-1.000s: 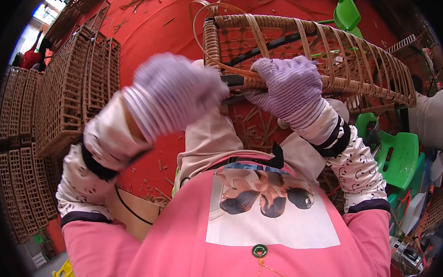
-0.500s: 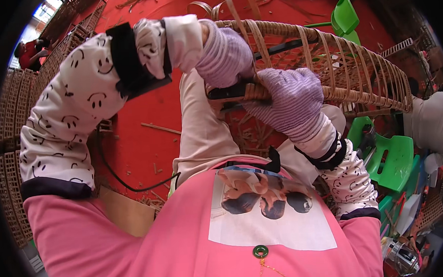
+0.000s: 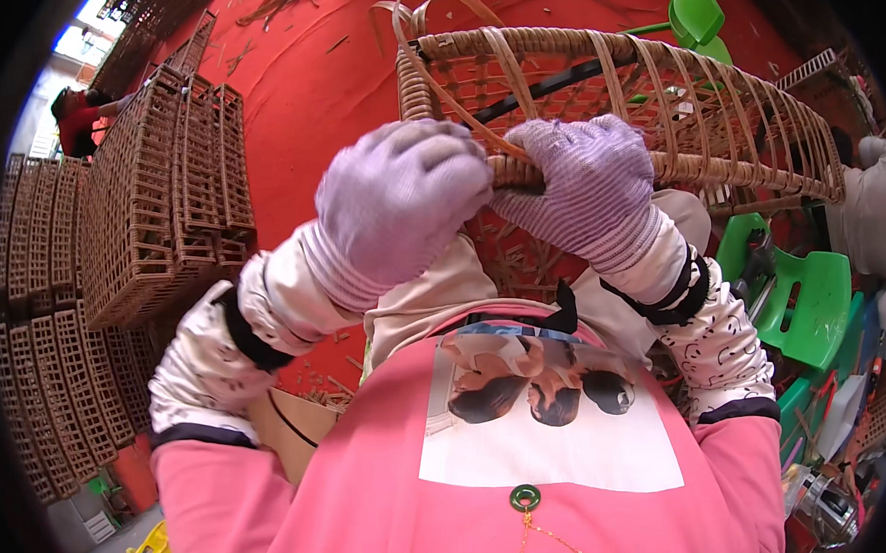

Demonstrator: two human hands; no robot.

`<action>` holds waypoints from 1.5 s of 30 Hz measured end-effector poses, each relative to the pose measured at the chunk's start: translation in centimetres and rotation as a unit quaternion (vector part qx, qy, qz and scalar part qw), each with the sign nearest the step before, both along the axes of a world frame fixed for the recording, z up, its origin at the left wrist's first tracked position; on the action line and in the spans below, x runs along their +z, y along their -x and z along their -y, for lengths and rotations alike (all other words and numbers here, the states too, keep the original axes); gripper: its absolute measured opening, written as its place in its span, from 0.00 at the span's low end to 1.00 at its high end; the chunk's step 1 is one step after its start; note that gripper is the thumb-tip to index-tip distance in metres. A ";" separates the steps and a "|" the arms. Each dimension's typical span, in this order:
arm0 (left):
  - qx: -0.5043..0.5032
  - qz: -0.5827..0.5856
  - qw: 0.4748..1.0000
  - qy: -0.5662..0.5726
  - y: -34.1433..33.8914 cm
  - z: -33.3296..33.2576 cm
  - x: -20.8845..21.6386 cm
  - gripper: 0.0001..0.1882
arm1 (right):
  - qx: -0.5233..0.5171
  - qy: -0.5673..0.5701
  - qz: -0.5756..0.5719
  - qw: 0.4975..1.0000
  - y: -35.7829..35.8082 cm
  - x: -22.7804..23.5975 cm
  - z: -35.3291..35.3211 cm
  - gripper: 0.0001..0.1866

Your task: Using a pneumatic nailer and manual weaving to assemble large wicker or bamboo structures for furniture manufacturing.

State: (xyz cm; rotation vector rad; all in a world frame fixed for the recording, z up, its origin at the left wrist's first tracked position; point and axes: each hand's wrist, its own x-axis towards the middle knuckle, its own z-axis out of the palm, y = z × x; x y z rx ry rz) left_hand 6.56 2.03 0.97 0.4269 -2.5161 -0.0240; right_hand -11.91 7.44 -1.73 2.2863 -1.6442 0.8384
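A woven rattan frame, shaped like a long basket with strips bound around its rim, lies across my knees. My right hand, in a lilac striped knit glove, grips the near wrapped rim with its thumb underneath. My left hand, gloved alike, is closed beside the wrapped end of that rim; whatever it holds is hidden by its fingers. A loose flat rattan strip loops above both hands and runs down to the rim near my right fingers. A dark bar shows inside the frame.
Stacked woven rattan panels stand at the left, with a person in red beyond them. Green chairs are at the right, near another person's light sleeve. Rattan scraps litter the red floor.
My left hand has come down and left from the frame's end, its arm drawing inward. A black bar end by the left hand has gone from sight. My right hand keeps its grip.
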 end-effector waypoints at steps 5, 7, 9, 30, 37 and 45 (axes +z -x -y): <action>-0.037 -0.019 0.998 0.038 -1.6 1.0 -1.3 0.19 | 0.000 -0.058 0.006 0.998 0.1 0.8 -0.1 0.24; -0.075 0.055 0.992 -0.081 -1.8 1.6 0.3 0.23 | 0.002 -0.079 0.021 0.997 0.4 1.0 0.1 0.24; -0.098 0.094 0.987 -0.083 -2.1 2.3 1.3 0.26 | 0.017 -0.155 0.070 0.985 0.8 1.3 0.2 0.24; 0.024 -0.023 0.998 0.049 -0.5 1.0 -2.9 0.23 | 0.044 -0.166 0.089 0.981 1.5 1.5 0.1 0.20; 0.029 -0.001 0.999 0.027 -0.9 0.2 -2.3 0.21 | 0.047 -0.193 0.111 0.974 1.2 2.1 0.0 0.18; 0.000 -0.022 0.987 -0.159 -0.5 1.0 -1.9 0.16 | 0.052 -0.165 0.092 0.980 1.4 2.1 -0.3 0.17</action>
